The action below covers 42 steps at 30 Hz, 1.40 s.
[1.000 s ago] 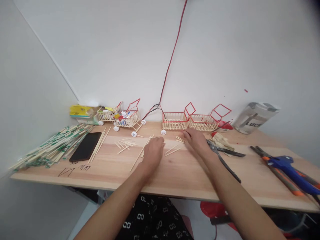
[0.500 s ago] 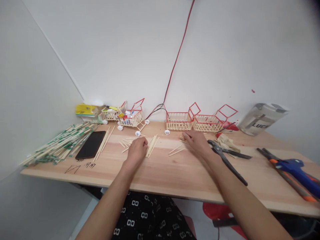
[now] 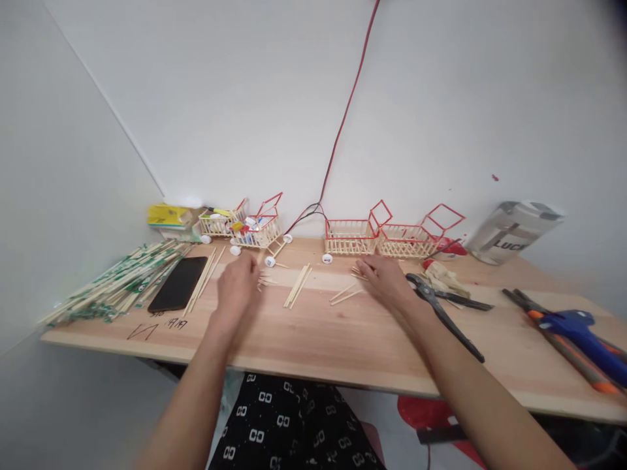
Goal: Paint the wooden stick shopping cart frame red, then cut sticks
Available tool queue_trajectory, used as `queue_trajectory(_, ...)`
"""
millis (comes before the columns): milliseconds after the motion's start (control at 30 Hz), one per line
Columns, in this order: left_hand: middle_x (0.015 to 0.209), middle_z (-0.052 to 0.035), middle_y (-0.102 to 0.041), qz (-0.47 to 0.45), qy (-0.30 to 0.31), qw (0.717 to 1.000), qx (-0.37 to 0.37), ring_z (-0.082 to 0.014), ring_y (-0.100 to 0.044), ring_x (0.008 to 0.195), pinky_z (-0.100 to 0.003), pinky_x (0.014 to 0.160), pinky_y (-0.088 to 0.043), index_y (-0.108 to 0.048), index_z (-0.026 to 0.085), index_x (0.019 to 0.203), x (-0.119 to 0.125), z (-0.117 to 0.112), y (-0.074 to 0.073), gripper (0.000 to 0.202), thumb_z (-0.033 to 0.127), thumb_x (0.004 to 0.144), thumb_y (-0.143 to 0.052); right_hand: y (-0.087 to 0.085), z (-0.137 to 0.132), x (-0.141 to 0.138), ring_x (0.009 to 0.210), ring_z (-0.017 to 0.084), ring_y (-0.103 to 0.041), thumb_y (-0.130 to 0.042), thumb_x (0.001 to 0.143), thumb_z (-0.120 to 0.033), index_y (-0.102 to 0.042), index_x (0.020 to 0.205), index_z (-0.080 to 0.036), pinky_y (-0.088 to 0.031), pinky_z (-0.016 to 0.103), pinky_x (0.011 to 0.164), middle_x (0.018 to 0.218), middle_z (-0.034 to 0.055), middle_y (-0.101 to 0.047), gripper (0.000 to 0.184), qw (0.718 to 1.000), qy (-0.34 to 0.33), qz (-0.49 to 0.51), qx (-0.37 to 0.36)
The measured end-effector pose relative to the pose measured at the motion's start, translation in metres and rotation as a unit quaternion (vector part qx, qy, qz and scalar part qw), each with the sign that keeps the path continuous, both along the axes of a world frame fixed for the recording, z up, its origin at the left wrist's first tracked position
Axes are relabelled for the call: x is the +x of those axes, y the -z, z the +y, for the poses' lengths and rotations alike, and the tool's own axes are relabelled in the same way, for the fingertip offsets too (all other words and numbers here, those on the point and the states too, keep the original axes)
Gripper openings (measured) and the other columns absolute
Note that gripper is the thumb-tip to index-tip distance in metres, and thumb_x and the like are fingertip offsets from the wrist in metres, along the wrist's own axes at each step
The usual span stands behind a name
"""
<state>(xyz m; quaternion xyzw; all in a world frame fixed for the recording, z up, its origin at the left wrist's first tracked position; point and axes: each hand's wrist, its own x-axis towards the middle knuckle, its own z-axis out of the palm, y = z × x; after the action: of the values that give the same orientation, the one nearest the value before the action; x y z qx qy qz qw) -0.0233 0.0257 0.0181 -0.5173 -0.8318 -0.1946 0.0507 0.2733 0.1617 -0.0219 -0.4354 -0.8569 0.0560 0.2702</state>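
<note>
My left hand [image 3: 238, 282] is slightly blurred, with its fingers bent down over a loose pile of short wooden sticks [image 3: 267, 282]; what its fingertips hold, if anything, is hidden. My right hand [image 3: 385, 274] is closed in a pinch, and the ends of a few short sticks [image 3: 358, 271] poke out at its fingertips. Just below them a pair of loose sticks [image 3: 345, 297] lies on the wooden table [image 3: 323, 346]. Between the hands rests a small row of longer sticks [image 3: 297, 287].
Along the wall stand small stick-built carts with red trim [image 3: 350, 236], some with white wheels. Far left are a phone [image 3: 177, 284] and a heap of wrapped chopsticks [image 3: 117, 281]. On the right lie black-handled pliers [image 3: 443, 313], a blue glue gun [image 3: 578, 333] and a bag [image 3: 516, 235].
My left hand has moved left from beside the row of longer sticks to the short-stick pile. My right hand has stayed in place.
</note>
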Motion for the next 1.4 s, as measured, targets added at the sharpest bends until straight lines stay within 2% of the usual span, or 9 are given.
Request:
queue_trajectory(100,0.097,-0.0126,-0.069,0.022,-0.088,0.996,-0.018,-0.0299,-0.064,0.092,-0.033,0.069,-0.042,-0.062,0.020,0.101,-0.036,-0.009,-0.013,0.023,0.026,0.092,-0.041,0.000,0.000,0.000,0.070,0.016,-0.052,-0.037,0.094,-0.038,-0.055,0.069,-0.018,-0.032,0.026,0.065,0.075,0.0053,-0.063,0.037,1.000,0.002,-0.003,-0.003)
queue_trajectory(233,0.111,-0.0165,-0.065,0.044,-0.114,0.992,-0.029,-0.0326,-0.062,0.100,-0.036,0.074,-0.045,-0.064,0.018,0.107,-0.060,-0.015,-0.015,0.027,0.025,0.091,-0.043,0.001,0.000,-0.002,0.069,0.016,-0.052,-0.039,0.093,-0.038,-0.057,0.069,-0.018,-0.031,0.026,0.064,0.076,0.0056,-0.064,0.035,1.000,0.008,0.000,-0.003)
queue_trajectory(333,0.118,-0.0140,-0.062,0.038,-0.041,0.998,0.002,-0.0277,-0.061,0.103,-0.033,0.080,-0.045,-0.064,0.019,0.110,-0.044,-0.010,-0.006,0.027,0.027,0.090,-0.047,0.002,-0.002,-0.003,0.068,0.015,-0.052,-0.039,0.093,-0.037,-0.056,0.068,-0.018,-0.031,0.025,0.063,0.074,0.0050,-0.064,0.035,1.000,0.010,0.005,-0.002)
queue_trajectory(467,0.099,-0.0062,-0.069,-0.055,0.170,0.984,-0.019,-0.0193,-0.062,0.096,-0.026,0.083,-0.044,-0.066,0.019,0.097,0.006,0.011,0.011,0.018,0.024,0.087,-0.052,0.001,-0.004,-0.004,0.066,0.015,-0.050,-0.038,0.093,-0.036,-0.054,0.067,-0.018,-0.031,0.025,0.062,0.071,0.0039,-0.061,0.035,1.000,0.009,0.007,0.002)
queue_trajectory(500,0.097,-0.0059,-0.070,-0.063,0.191,0.979,-0.037,-0.0191,-0.062,0.093,-0.027,0.081,-0.044,-0.066,0.019,0.096,0.018,0.018,0.015,0.017,0.023,0.086,-0.052,0.001,-0.004,-0.004,0.066,0.015,-0.050,-0.038,0.093,-0.036,-0.054,0.067,-0.018,-0.031,0.025,0.062,0.070,0.0035,-0.061,0.036,1.000,0.008,0.007,0.003)
queue_trajectory(633,0.102,-0.0103,-0.069,-0.028,0.185,0.977,-0.100,-0.0213,-0.062,0.096,-0.029,0.079,-0.043,-0.065,0.016,0.094,0.041,0.043,0.024,0.017,0.020,0.084,-0.052,-0.001,-0.002,-0.002,0.066,0.015,-0.050,-0.038,0.093,-0.037,-0.053,0.065,-0.019,-0.031,0.025,0.063,0.070,0.0033,-0.061,0.036,1.000,0.001,0.008,0.009)
queue_trajectory(833,0.104,-0.0144,-0.069,-0.018,0.159,0.977,-0.143,-0.0222,-0.063,0.097,-0.029,0.078,-0.045,-0.065,0.014,0.094,0.044,0.062,0.020,0.020,0.013,0.082,-0.049,-0.001,0.000,-0.001,0.065,0.015,-0.049,-0.040,0.093,-0.038,-0.052,0.065,-0.019,-0.030,0.025,0.061,0.069,0.0032,-0.061,0.036,1.000,-0.005,0.009,0.003)
queue_trajectory(1167,0.108,-0.0202,-0.069,-0.011,0.136,0.976,-0.171,-0.0298,-0.065,0.104,-0.033,0.078,-0.049,-0.067,0.012,0.101,0.051,0.068,0.016,0.027,0.012,0.078,-0.052,0.001,0.002,0.000,0.067,0.014,-0.051,-0.040,0.093,-0.037,-0.053,0.066,-0.019,-0.030,0.025,0.063,0.072,0.0035,-0.063,0.036,1.000,-0.009,0.013,0.002)
queue_trajectory(1400,0.105,-0.0222,-0.069,-0.021,0.120,0.982,-0.148,-0.0308,-0.065,0.100,-0.035,0.076,-0.048,-0.067,0.010,0.098,0.049,0.062,0.020,0.028,0.010,0.079,-0.047,0.002,0.001,-0.001,0.065,0.014,-0.049,-0.041,0.093,-0.036,-0.050,0.064,-0.019,-0.029,0.026,0.062,0.070,0.0030,-0.060,0.035,0.999,-0.017,0.027,0.000)
